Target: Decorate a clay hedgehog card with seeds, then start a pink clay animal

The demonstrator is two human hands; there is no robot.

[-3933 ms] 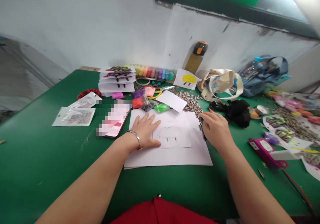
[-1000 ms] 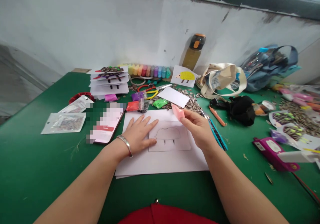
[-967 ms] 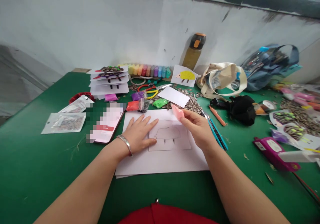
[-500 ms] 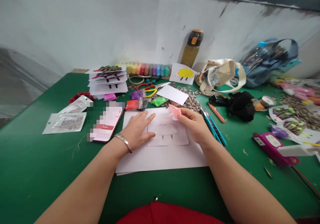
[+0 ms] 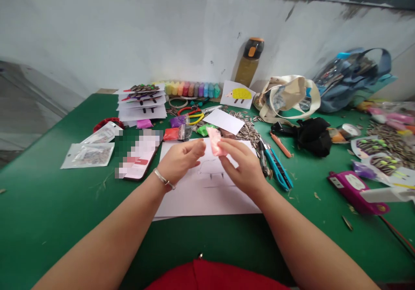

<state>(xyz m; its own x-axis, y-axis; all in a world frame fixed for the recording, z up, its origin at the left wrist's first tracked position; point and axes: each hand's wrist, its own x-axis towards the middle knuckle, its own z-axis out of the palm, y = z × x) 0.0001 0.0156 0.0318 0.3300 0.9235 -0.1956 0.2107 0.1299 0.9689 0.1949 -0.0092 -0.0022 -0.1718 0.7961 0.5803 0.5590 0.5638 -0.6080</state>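
A small pink packet (image 5: 214, 139), which looks like modelling clay in clear plastic, is held upright in the fingers of my right hand (image 5: 244, 164). Close to its left side is my left hand (image 5: 181, 160), with thumb and fingers drawn together. Whatever those fingers hold, if anything, is too small to make out. Both hands are above a card with a pencil drawing (image 5: 210, 167) of a rounded body on short legs. The card rests on larger white sheets (image 5: 181, 203), and my hands hide part of it.
A phone (image 5: 139, 160) and bead packets (image 5: 92, 155) lie left. Red (image 5: 171, 134) and green (image 5: 206, 129) packets, scissors (image 5: 194, 116) and sunflower seeds (image 5: 248, 130) are beyond the paper. Blue cutters (image 5: 277, 167) and a purple glue gun (image 5: 355, 190) lie right. A bottle (image 5: 249, 63) stands behind.
My left hand has lifted off the paper, and its fingers have closed beside the pink packet. My right hand has brought the packet left and turned it more upright.
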